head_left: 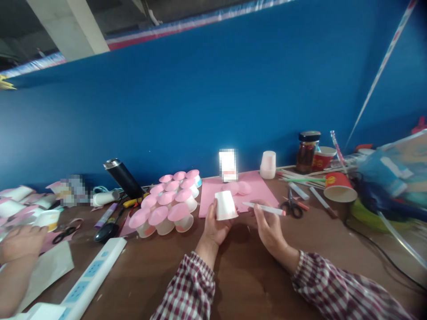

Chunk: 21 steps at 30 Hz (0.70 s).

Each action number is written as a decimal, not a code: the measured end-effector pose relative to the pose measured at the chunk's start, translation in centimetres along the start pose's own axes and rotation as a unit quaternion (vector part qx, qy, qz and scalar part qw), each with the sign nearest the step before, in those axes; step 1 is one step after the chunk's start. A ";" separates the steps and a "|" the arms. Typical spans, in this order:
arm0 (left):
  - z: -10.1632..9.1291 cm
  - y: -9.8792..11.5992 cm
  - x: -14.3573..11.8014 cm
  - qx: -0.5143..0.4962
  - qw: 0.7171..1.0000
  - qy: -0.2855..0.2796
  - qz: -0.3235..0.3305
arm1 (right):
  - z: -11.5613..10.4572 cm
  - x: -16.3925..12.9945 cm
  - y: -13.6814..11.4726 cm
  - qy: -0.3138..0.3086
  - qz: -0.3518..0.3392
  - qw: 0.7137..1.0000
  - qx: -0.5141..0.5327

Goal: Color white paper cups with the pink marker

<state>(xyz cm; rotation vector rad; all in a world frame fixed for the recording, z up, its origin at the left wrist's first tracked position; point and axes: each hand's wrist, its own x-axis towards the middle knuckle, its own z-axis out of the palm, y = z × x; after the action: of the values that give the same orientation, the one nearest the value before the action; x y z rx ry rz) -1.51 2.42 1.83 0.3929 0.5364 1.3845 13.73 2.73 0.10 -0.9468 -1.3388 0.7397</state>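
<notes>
Blue wall panels back a brown wooden table (253,266) strewn with craft supplies. At its middle the person's left hand (215,224) holds a white paper cup (226,205) upside down, just above a pink paper sheet (256,189) lying on the table. The fingers are curled round the cup's lower rim and side, closed enough to pinch it without denting the wall.

Such a cup is likely very light, thin-walled and easy to crush (the open rim is its softest part). It would probably be best taken round the side with a gentle grip, much as the hand has it, or near the stiffer closed base.

The right hand (268,226) is closed on a white marker pen (265,208), held like a writing tool. Its reddish tip points to the right, away from the cup, and the pen's other end lies just beside the cup without clearly touching it.

To the left stands a cluster of pink-topped cups (168,204), near a white power strip (90,278). Black scissors (292,206) lie to the right of the pink sheet, and a red paper cup (338,186) rests on its side beyond them. Another person's hand (20,242) shows at the far left edge.
</notes>
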 end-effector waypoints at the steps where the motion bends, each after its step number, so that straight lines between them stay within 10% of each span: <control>1: 0.0 -0.2 0.2 0.025 0.999 0.019 0.014 | 0.0 -0.1 -0.1 -0.005 -0.007 1.000 -0.001; 21: 0.5 -1.8 0.6 0.222 0.967 0.088 0.085 | 0.0 -1.6 -0.6 -0.098 -0.005 0.995 -0.009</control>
<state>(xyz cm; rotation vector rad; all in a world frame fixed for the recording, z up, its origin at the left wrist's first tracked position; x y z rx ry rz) 0.31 2.71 1.11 0.6944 0.9841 1.4688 13.53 1.05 -0.07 -0.8983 -1.5215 0.8316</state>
